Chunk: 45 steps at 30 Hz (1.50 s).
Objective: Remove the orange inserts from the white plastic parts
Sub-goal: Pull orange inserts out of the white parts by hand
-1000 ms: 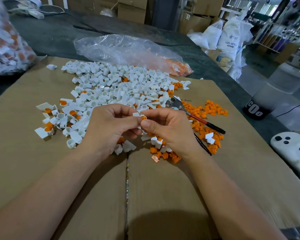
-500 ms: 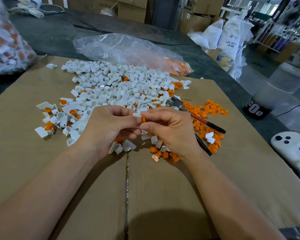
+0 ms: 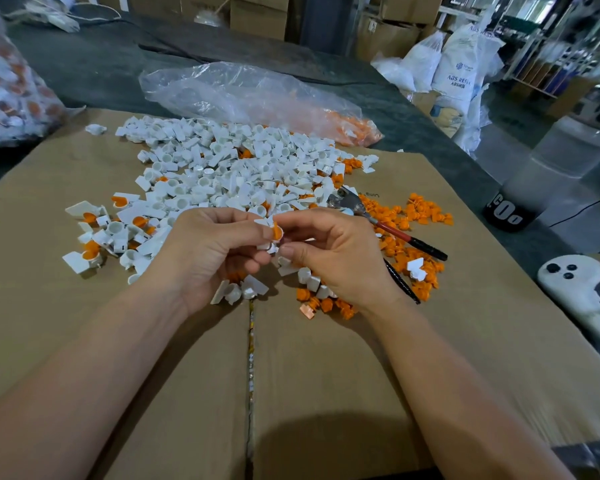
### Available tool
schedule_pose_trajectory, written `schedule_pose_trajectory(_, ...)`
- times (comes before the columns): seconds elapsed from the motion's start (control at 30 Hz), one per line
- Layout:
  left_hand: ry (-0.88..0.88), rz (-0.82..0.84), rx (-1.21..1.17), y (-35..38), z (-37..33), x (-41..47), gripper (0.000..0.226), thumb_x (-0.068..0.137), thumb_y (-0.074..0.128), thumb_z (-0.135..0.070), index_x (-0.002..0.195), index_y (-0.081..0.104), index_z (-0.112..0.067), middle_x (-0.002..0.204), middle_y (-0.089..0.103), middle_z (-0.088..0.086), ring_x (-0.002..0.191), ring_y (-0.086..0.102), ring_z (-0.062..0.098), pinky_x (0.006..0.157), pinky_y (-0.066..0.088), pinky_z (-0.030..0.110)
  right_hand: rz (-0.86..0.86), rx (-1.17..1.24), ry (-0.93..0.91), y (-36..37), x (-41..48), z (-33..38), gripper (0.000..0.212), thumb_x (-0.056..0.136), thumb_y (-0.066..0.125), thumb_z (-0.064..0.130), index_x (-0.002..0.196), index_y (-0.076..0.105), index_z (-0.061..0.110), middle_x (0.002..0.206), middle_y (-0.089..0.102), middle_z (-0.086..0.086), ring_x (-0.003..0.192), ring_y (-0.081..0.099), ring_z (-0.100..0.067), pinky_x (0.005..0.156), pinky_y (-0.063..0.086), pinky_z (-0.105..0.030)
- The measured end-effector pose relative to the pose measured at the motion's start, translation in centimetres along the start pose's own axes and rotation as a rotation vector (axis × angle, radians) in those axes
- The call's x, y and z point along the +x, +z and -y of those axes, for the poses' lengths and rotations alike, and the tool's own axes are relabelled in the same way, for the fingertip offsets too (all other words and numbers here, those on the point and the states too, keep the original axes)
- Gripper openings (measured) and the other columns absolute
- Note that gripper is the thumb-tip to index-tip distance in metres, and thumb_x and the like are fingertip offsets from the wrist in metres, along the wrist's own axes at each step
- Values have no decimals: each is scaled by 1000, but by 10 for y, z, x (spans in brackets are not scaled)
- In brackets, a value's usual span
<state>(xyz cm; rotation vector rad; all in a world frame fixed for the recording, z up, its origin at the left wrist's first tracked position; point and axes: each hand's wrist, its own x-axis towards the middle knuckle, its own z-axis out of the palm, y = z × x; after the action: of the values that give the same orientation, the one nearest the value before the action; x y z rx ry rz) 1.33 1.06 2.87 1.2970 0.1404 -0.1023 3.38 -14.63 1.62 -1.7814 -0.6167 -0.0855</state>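
Both hands meet above the middle of the cardboard sheet [image 3: 326, 375]. My left hand [image 3: 205, 254] pinches a small white plastic part [image 3: 266, 244] between thumb and fingers. My right hand [image 3: 336, 251] pinches the orange insert [image 3: 277, 231] that sticks out of that part's top. Behind the hands lies a big heap of white parts [image 3: 236, 168], a few with orange inserts in them. To the right is a scatter of loose orange inserts [image 3: 413, 237].
Pliers with red and black handles [image 3: 388, 230] lie among the loose inserts. A clear plastic bag [image 3: 250, 95] holding orange pieces sits behind the heap, another full bag [image 3: 11, 95] at far left. A white handle-shaped device [image 3: 582, 289] rests at the right edge.
The orange insert has come further out of the white part and now stands clear at its top. Both hands have stayed in nearly the same place.
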Motion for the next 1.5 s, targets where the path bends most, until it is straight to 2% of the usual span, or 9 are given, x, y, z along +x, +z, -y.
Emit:
schedule_pose_trajectory(0.13, -6, 7, 10, 0, -1, 0, 26, 48, 70, -9, 71, 61, 0, 50, 61, 7, 38, 56, 10, 35, 41, 14, 13, 51, 36, 1, 0, 0, 39, 74, 67, -10, 89, 64, 26, 77, 67, 15, 75, 65, 1, 71, 52, -16)
schedule_pose_trajectory(0.3, 6, 32, 29, 0, -1, -2, 22, 50, 69, -8, 69, 62, -1, 49, 61, 7, 39, 56, 10, 36, 42, 14, 18, 62, 22, 5, -1, 3, 33, 75, 68, -5, 99, 65, 17, 86, 68, 0, 82, 66, -10, 75, 54, -21)
schedule_pose_trajectory(0.47, 34, 34, 84, 0, 0, -2, 10, 70, 67, 7, 68, 62, -2, 51, 62, 9, 40, 57, 11, 38, 44, 14, 4, 75, 34, 3, -2, 2, 35, 72, 70, -7, 85, 66, 25, 75, 68, 14, 76, 67, -4, 71, 54, -18)
schedule_pose_trajectory(0.7, 82, 36, 105, 1, 1, -2, 15, 72, 66, 8, 63, 63, -4, 53, 64, 10, 42, 59, 13, 39, 45, 15, 25, 67, 57, 1, -1, 3, 38, 71, 70, -9, 82, 64, 27, 68, 68, 17, 69, 65, 0, 66, 53, -14)
schedule_pose_trajectory(1.03, 91, 39, 101, 1, 1, -3, 19, 70, 68, 7, 58, 65, -7, 54, 64, 12, 43, 59, 14, 39, 45, 16, 21, 79, 70, 0, -1, 3, 42, 68, 73, -7, 90, 62, 27, 72, 67, 14, 75, 65, 0, 70, 52, -15)
schedule_pose_trajectory(1.23, 77, 44, 93, 0, 1, -3, 14, 69, 68, 6, 61, 64, -5, 54, 64, 12, 42, 59, 14, 39, 45, 16, 22, 77, 51, 1, -2, 3, 36, 70, 71, -7, 84, 64, 25, 73, 67, 13, 73, 66, -2, 69, 54, -17)
schedule_pose_trajectory(1.33, 72, 40, 89, 0, 1, -3, 14, 69, 67, 7, 62, 63, -4, 53, 63, 11, 42, 59, 13, 39, 45, 16, 29, 85, 27, 0, -2, 2, 39, 70, 71, -7, 91, 65, 26, 81, 67, 11, 78, 66, -5, 73, 55, -21)
schedule_pose_trajectory(1.43, 65, 37, 76, 0, 0, -3, 16, 71, 65, 8, 62, 63, -4, 51, 62, 10, 41, 58, 13, 38, 46, 16, 30, 137, -24, -1, -2, 1, 38, 71, 69, -8, 99, 67, 17, 83, 70, 9, 80, 68, -7, 74, 54, -21)
schedule_pose_trajectory(1.5, 54, 39, 80, 0, 1, -3, 14, 72, 65, 9, 63, 63, -3, 50, 61, 10, 40, 58, 13, 38, 46, 16, 25, 139, -39, -1, -3, 0, 33, 71, 68, -6, 95, 70, 16, 83, 72, 6, 78, 68, -9, 73, 55, -21)
